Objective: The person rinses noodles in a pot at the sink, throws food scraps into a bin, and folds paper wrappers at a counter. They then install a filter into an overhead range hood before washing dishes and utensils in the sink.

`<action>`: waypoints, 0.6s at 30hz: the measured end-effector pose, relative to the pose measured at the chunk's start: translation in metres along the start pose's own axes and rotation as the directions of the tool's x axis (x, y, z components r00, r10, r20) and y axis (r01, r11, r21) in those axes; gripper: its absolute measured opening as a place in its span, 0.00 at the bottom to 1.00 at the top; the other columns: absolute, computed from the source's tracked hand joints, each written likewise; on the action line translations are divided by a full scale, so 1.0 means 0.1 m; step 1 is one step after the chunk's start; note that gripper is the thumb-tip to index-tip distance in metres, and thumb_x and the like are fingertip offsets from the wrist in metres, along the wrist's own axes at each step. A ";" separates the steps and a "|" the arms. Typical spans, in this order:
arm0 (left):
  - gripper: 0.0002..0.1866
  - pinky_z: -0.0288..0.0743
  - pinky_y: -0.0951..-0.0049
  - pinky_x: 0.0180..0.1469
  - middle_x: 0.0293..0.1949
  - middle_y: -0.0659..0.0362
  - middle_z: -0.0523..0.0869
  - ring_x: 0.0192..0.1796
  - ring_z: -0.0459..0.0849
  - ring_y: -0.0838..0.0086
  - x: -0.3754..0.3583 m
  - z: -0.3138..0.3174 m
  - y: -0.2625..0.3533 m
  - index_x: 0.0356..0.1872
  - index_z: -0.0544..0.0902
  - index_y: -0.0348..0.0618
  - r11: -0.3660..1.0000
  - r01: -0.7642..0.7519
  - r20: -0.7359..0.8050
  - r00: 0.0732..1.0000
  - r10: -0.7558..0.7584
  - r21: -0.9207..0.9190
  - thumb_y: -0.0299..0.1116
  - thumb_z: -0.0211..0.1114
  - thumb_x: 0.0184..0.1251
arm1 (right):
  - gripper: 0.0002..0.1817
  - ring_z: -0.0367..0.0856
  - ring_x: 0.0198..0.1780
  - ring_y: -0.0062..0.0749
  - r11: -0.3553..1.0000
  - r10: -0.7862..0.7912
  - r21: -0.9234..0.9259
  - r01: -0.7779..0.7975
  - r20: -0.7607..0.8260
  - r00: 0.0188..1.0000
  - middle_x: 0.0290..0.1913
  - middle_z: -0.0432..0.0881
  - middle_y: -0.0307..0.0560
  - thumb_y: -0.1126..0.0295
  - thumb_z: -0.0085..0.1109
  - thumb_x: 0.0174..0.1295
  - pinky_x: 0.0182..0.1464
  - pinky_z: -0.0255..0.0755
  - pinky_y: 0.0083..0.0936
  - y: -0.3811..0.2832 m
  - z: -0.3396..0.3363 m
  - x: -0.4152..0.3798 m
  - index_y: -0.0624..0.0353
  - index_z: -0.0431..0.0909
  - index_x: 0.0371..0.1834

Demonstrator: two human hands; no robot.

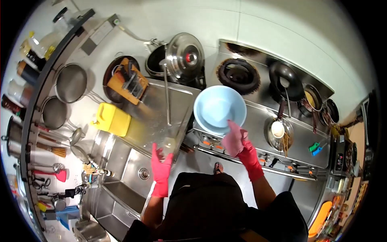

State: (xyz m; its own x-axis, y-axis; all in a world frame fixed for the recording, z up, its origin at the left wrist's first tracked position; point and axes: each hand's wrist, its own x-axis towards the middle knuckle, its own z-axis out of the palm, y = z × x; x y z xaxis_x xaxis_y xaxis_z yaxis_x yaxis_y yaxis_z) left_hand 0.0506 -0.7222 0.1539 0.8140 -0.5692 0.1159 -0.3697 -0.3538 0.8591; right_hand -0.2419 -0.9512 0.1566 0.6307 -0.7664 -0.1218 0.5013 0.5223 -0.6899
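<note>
Left hand in red rubber glove (161, 171): open, fingers spread; raised beside the corner of the steel drainboard (155, 117), pointing away from the body.
Right hand in red rubber glove (242, 147): too blurred to tell whether open or closed; angled inward, overlapping the near rim in view.
Round light-blue plastic basin (219, 108): upright, wide-mouthed; between drainboard and stove (258, 109).

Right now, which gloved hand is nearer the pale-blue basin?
The right hand, its fingers overlapping the basin in view; the left hand is by the sink.
</note>
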 end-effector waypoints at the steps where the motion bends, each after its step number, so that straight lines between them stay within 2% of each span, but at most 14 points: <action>1: 0.48 0.77 0.67 0.51 0.55 0.54 0.84 0.46 0.79 0.70 -0.01 0.02 0.13 0.79 0.62 0.44 0.999 -0.030 -0.005 1.000 0.030 -0.028 0.33 0.78 0.57 | 0.31 0.73 0.65 0.31 0.993 0.093 0.067 -0.093 -0.002 0.996 0.69 0.72 0.39 0.49 0.47 0.78 0.65 0.70 0.31 0.18 0.15 -0.02 0.57 0.65 0.75; 3: 0.47 0.76 0.67 0.51 0.55 0.54 0.84 0.46 0.78 0.70 -0.01 0.08 0.25 0.79 0.63 0.44 0.997 -0.064 -0.033 0.997 0.063 -0.050 0.34 0.78 0.57 | 0.34 0.73 0.67 0.32 0.975 0.204 0.094 -0.203 0.003 0.979 0.72 0.70 0.41 0.46 0.46 0.78 0.65 0.71 0.33 0.66 0.40 0.00 0.59 0.61 0.77; 5: 0.47 0.76 0.67 0.51 0.55 0.54 0.84 0.46 0.78 0.70 -0.03 0.11 0.26 0.78 0.64 0.45 0.998 -0.050 -0.028 0.998 0.048 -0.050 0.35 0.78 0.57 | 0.32 0.71 0.68 0.34 0.987 0.119 0.094 -0.133 0.139 0.983 0.70 0.71 0.43 0.46 0.44 0.78 0.68 0.66 0.34 0.81 0.94 0.09 0.61 0.64 0.73; 8: 0.44 0.76 0.66 0.51 0.55 0.54 0.83 0.45 0.79 0.67 -0.09 0.12 0.21 0.75 0.68 0.44 0.998 -0.035 -0.030 0.999 0.034 -0.058 0.37 0.79 0.56 | 0.31 0.68 0.70 0.37 0.992 0.002 0.121 -0.047 0.348 0.937 0.67 0.72 0.47 0.45 0.40 0.78 0.72 0.60 0.35 0.96 1.89 0.25 0.63 0.68 0.67; 11: 0.41 0.76 0.67 0.50 0.53 0.54 0.83 0.47 0.79 0.66 -0.16 0.00 0.18 0.73 0.71 0.44 0.988 -0.156 -0.114 0.982 0.153 -0.012 0.35 0.78 0.56 | 0.32 0.73 0.65 0.42 0.917 0.138 0.316 -0.244 0.323 0.936 0.65 0.72 0.50 0.43 0.37 0.79 0.69 0.66 0.40 1.73 1.84 0.45 0.60 0.66 0.69; 13: 0.40 0.76 0.67 0.50 0.53 0.54 0.83 0.48 0.79 0.66 -0.15 -0.12 0.22 0.73 0.72 0.44 0.978 -0.201 -0.127 0.970 0.205 0.046 0.34 0.77 0.57 | 0.37 0.76 0.61 0.45 0.923 0.184 0.284 -0.259 0.265 0.946 0.67 0.70 0.52 0.40 0.39 0.78 0.66 0.69 0.41 1.94 1.83 0.49 0.55 0.57 0.79; 14: 0.40 0.76 0.67 0.50 0.52 0.54 0.84 0.49 0.79 0.66 -0.12 -0.17 0.25 0.73 0.72 0.43 0.952 -0.299 -0.136 0.943 0.305 0.061 0.32 0.77 0.57 | 0.36 0.76 0.61 0.45 0.912 0.268 0.250 -0.326 0.241 0.933 0.68 0.69 0.51 0.38 0.38 0.77 0.63 0.72 0.41 1.97 1.82 0.47 0.54 0.62 0.74; 17: 0.40 0.76 0.67 0.49 0.51 0.55 0.85 0.50 0.79 0.66 -0.13 -0.32 0.35 0.73 0.72 0.43 0.963 -0.261 -0.036 0.965 0.259 -0.061 0.30 0.77 0.57 | 0.37 0.74 0.65 0.46 0.862 0.137 0.397 -0.315 0.416 0.899 0.71 0.66 0.52 0.34 0.37 0.75 0.66 0.70 0.44 2.01 1.88 0.51 0.56 0.63 0.70; 18: 0.40 0.77 0.67 0.51 0.52 0.54 0.84 0.51 0.80 0.65 -0.14 -0.31 0.29 0.73 0.72 0.43 0.966 -0.259 -0.035 0.965 0.259 0.001 0.29 0.77 0.57 | 0.39 0.74 0.65 0.48 0.864 0.137 0.396 -0.310 0.407 0.903 0.72 0.65 0.52 0.33 0.38 0.74 0.67 0.70 0.46 1.98 1.90 0.58 0.55 0.61 0.72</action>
State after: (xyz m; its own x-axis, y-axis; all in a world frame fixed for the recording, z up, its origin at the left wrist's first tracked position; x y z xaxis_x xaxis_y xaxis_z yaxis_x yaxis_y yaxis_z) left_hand 0.0427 -0.7017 0.1931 0.7055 -0.6152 0.3518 -0.5687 -0.1952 0.7991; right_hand 0.0062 -0.8208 0.1484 0.8795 -0.4680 0.0860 0.4724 0.8372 -0.2755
